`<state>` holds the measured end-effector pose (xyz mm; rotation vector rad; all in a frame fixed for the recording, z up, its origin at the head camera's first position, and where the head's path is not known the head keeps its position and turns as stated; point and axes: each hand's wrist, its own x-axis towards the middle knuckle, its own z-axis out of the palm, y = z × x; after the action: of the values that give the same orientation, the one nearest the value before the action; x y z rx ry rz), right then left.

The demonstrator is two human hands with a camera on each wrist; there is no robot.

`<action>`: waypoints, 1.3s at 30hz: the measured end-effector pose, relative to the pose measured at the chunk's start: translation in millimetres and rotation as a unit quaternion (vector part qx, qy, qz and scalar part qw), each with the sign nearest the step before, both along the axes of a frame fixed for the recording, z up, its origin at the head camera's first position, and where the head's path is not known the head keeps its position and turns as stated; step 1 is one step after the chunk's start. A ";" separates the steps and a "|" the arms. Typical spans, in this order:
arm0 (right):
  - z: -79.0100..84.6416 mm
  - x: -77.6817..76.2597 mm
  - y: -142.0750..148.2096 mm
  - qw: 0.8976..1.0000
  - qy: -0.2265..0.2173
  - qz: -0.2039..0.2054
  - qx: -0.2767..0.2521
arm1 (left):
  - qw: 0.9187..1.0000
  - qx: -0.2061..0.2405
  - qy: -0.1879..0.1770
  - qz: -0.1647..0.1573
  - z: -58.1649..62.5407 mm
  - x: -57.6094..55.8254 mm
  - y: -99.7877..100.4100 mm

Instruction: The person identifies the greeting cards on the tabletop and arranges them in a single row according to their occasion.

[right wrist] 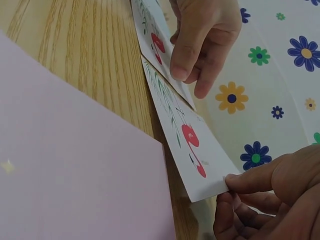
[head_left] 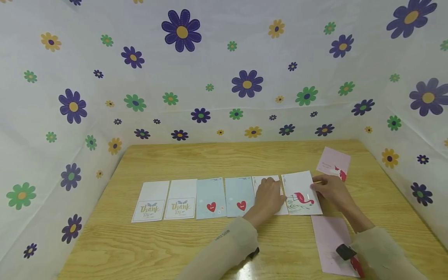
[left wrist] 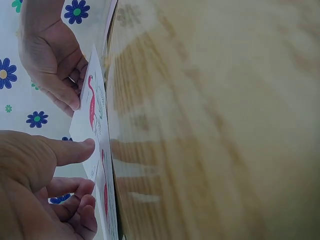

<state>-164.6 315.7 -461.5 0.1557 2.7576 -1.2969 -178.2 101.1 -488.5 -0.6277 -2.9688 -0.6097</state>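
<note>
A white card printed with a pink flamingo [head_left: 294, 184] lies at the right end of a row of cards. My right hand [head_left: 330, 190] pinches its right edge between thumb and fingers, as the right wrist view also shows, and that edge is tipped up a little. My left hand [head_left: 267, 200] is over a second flamingo card [head_left: 282, 210], just to the left, and covers most of it in the head view. Its thumb [left wrist: 75, 151] reaches toward the border between the two cards, with the other fingers loosely bent.
Farther left in the row are two pale blue heart cards [head_left: 210, 192] and two white "Thank you" cards [head_left: 148, 190]. One pink card [head_left: 337, 157] lies behind my right hand, another pink card [head_left: 330, 237] under the right forearm. Flowered cloth [head_left: 210, 62] surrounds the wooden table [head_left: 140, 249].
</note>
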 end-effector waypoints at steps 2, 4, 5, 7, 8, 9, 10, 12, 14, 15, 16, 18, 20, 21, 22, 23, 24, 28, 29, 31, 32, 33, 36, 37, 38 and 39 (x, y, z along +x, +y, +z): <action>-1.1 -0.1 -1.3 1.000 0.003 0.000 0.015 | 1.000 -0.002 -0.004 0.003 -0.3 0.3 0.2; -1.7 0.1 -2.8 1.000 0.008 0.001 0.030 | 1.000 -0.007 -0.012 0.006 -0.4 0.7 0.3; -1.9 0.2 -3.4 0.999 0.011 0.002 0.034 | 1.000 -0.008 -0.017 0.007 -0.4 1.0 0.5; -2.5 0.5 -4.6 0.999 0.017 0.004 0.038 | 1.000 -0.009 -0.025 0.008 -0.6 1.3 0.7; -2.6 0.8 -5.2 0.999 0.019 0.004 0.039 | 1.000 -0.009 -0.029 0.007 -0.5 1.6 0.6; -2.7 1.0 -5.6 0.999 0.020 0.004 0.039 | 0.999 -0.010 -0.032 0.007 -0.6 1.7 0.6; -2.9 1.0 -5.8 0.999 0.021 0.004 0.039 | 0.999 -0.010 -0.035 0.005 -1.0 1.9 0.8; -3.4 0.8 -5.9 0.999 0.017 0.002 0.039 | 0.999 -0.014 -0.038 0.002 -1.2 2.5 0.8; -3.7 0.5 -6.0 0.999 0.012 0.001 0.040 | 0.999 -0.017 -0.038 -0.002 -1.4 3.0 0.8; -3.8 0.1 -6.0 0.999 0.009 0.001 0.040 | 0.999 -0.020 -0.038 -0.004 -1.6 3.2 0.8; -4.0 -0.2 -6.1 0.999 0.008 0.001 0.039 | 0.999 -0.024 -0.037 -0.006 -1.6 3.5 0.7; -4.4 -1.0 -6.4 0.999 0.008 0.002 0.038 | 0.999 -0.030 -0.036 -0.010 -1.5 3.7 0.6; -5.0 -1.6 -6.7 0.999 0.010 0.005 0.041 | 0.999 -0.038 -0.035 -0.013 -1.3 3.9 0.5; -5.4 -1.8 -6.8 0.999 0.011 0.006 0.044 | 0.998 -0.042 -0.035 -0.014 -1.1 4.0 0.4; -5.7 -1.9 -6.9 0.999 0.012 0.006 0.047 | 0.998 -0.047 -0.036 -0.015 -1.0 4.0 0.4; -5.9 -2.0 -7.0 0.999 0.014 0.007 0.051 | 0.998 -0.051 -0.037 -0.016 -1.1 3.9 0.6; -6.2 -2.0 -7.0 0.998 0.016 0.008 0.057 | 0.998 -0.055 -0.038 -0.017 -1.2 3.8 0.7; -7.5 -2.6 -6.5 0.997 0.020 0.008 0.069 | 0.996 -0.069 -0.044 -0.020 -1.2 3.5 1.9; -7.7 -2.8 -6.5 0.997 0.020 0.007 0.071 | 0.996 -0.071 -0.045 -0.021 -1.2 3.5 2.1; -8.1 -3.2 -6.7 0.997 0.019 0.006 0.074 | 0.996 -0.073 -0.048 -0.021 -0.9 3.6 2.5; -8.3 -3.4 -6.9 0.997 0.018 0.006 0.076 | 0.996 -0.073 -0.048 -0.021 -0.8 3.7 2.6; -8.4 -3.6 -7.2 0.997 0.017 0.005 0.077 | 0.996 -0.074 -0.049 -0.020 -0.6 3.7 2.7; -9.1 -4.5 -7.8 0.996 0.015 0.003 0.083 | 0.996 -0.074 -0.049 -0.018 -0.8 3.5 3.2; -9.3 -5.0 -7.9 0.996 0.016 0.003 0.085 | 0.996 -0.074 -0.049 -0.018 -0.7 3.3 3.3; -9.5 -5.4 -7.9 0.996 0.017 0.004 0.088 | 0.996 -0.073 -0.049 -0.018 -0.6 3.1 3.3; -9.6 -5.7 -7.9 0.996 0.019 0.004 0.091 | 0.996 -0.072 -0.049 -0.018 -0.7 2.8 3.5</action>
<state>-170.3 307.9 -471.0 0.1323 2.9035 -1.0546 -175.4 104.6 -489.2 -0.6804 -3.1214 -0.4429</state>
